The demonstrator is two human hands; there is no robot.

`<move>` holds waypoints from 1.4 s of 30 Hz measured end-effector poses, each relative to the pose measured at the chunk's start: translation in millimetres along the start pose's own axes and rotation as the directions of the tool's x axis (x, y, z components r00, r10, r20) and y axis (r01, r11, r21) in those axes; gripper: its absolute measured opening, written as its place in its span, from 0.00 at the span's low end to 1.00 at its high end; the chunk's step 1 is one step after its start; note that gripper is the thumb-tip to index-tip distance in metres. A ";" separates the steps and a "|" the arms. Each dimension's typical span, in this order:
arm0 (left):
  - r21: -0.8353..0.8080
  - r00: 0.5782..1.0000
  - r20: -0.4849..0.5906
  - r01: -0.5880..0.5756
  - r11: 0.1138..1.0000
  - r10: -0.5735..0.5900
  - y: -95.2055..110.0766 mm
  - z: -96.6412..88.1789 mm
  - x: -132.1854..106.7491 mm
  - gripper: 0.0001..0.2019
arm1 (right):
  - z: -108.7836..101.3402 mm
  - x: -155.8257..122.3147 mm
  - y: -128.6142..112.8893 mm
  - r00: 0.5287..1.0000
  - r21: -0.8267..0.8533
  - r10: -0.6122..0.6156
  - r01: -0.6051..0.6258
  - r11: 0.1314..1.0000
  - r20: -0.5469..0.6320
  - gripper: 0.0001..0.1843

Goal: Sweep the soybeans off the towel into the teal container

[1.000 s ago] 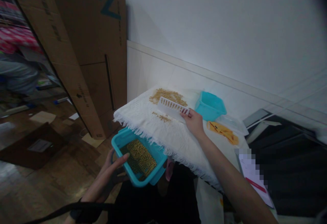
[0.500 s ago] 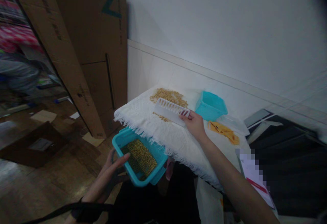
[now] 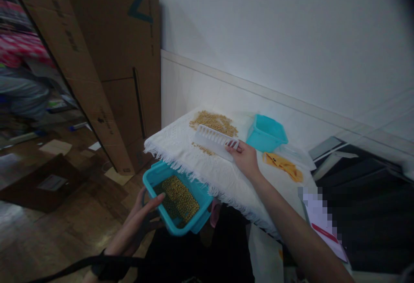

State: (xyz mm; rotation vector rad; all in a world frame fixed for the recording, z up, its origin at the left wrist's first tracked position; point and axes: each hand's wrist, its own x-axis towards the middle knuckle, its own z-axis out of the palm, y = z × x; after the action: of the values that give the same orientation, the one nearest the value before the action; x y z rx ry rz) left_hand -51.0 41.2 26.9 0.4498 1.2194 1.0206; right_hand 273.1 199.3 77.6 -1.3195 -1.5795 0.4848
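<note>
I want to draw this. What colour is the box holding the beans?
Turquoise blue. The box, gripped by the left hand, shows best in the head view.

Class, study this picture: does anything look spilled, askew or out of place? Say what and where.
Yes. Beans lie loose on the white fringed cloth, a heap beyond the slotted white scraper in the right hand and a few strays beside it, rather than in the teal basket the left hand holds below the cloth's edge.

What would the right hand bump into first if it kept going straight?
Probably the bean pile. The right hand grips the scraper on the cloth, and the pile lies just beyond it, though depth is hard to judge.
</note>
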 end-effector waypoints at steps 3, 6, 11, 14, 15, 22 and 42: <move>-0.021 1.000 0.006 0.012 1.000 -0.012 1.6 -0.1 -0.7 0.54 | 1.8 -0.6 -8.4 1.000 -0.024 -0.008 0.008 1.000 -0.005 0.14; -0.036 1.000 0.018 0.018 0.999 -0.017 2.4 0.6 -1.6 0.53 | 4.6 -3.9 -16.0 1.000 -0.079 -0.019 0.017 0.997 -0.025 0.13; -0.008 1.000 0.010 -0.004 1.000 0.004 1.7 2.2 -2.8 0.51 | 7.4 -15.3 -22.8 0.999 -0.144 -0.038 0.033 0.989 -0.031 0.14; 0.003 1.000 0.013 -0.006 1.000 0.006 0.3 2.4 -2.2 0.53 | 8.2 -20.7 -24.3 0.998 -0.128 -0.047 0.041 0.991 -0.045 0.15; 0.002 1.000 0.013 -0.004 1.000 0.004 -0.2 2.5 -1.9 0.53 | 8.7 -22.0 -24.5 0.998 -0.124 -0.046 0.040 0.991 -0.046 0.15; -0.003 1.000 0.015 -0.005 1.000 0.005 -2.1 4.2 -2.3 0.51 | 8.7 -30.3 -26.6 0.999 -0.135 -0.022 0.017 0.991 -0.039 0.15; -0.045 1.000 0.009 0.000 0.999 0.000 -2.5 6.3 -1.9 0.55 | 1.7 -48.3 -28.7 0.996 -0.074 0.023 -0.029 0.997 -0.081 0.14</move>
State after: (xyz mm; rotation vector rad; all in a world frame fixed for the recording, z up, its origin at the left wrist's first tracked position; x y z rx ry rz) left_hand -44.2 39.7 28.1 0.4195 1.1859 1.0427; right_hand 253.5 146.7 79.3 -1.4005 -1.5293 0.3869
